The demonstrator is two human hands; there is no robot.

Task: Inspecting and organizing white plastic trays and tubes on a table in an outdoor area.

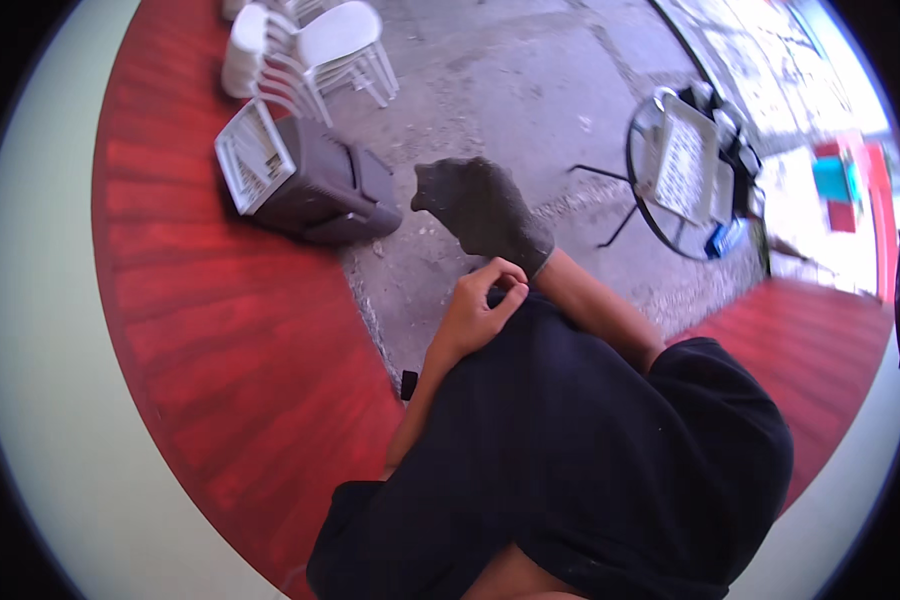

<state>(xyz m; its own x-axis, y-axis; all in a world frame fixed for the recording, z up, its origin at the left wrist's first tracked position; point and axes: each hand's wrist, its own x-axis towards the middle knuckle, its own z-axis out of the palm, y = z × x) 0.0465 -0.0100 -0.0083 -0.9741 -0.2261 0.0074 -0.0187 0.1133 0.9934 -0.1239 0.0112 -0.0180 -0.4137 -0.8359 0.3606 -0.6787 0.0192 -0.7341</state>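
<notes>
A dark grey fabric glove (480,206) covers my right hand (487,214), and its cuff ends at the wrist. The glove's finger ends look loose and bunched; how the fingers lie inside is hidden, and nothing shows in that hand. Bare, my left hand (484,304) is in front of my dark shirt (570,420). Its thumb and bent forefinger come close together in a pinch at the lower edge of the glove's cuff (540,264). The other left fingers are curled behind and partly hidden.
At left, a dark plastic bin (322,187) with a white-framed tray (259,161) on top stands by the red wall (217,345). Stacked white plastic chairs (341,37) are beyond. A round glass table (649,206) at right holds trays (682,161) and a blue packet (726,238). The floor (510,90) is rough concrete.
</notes>
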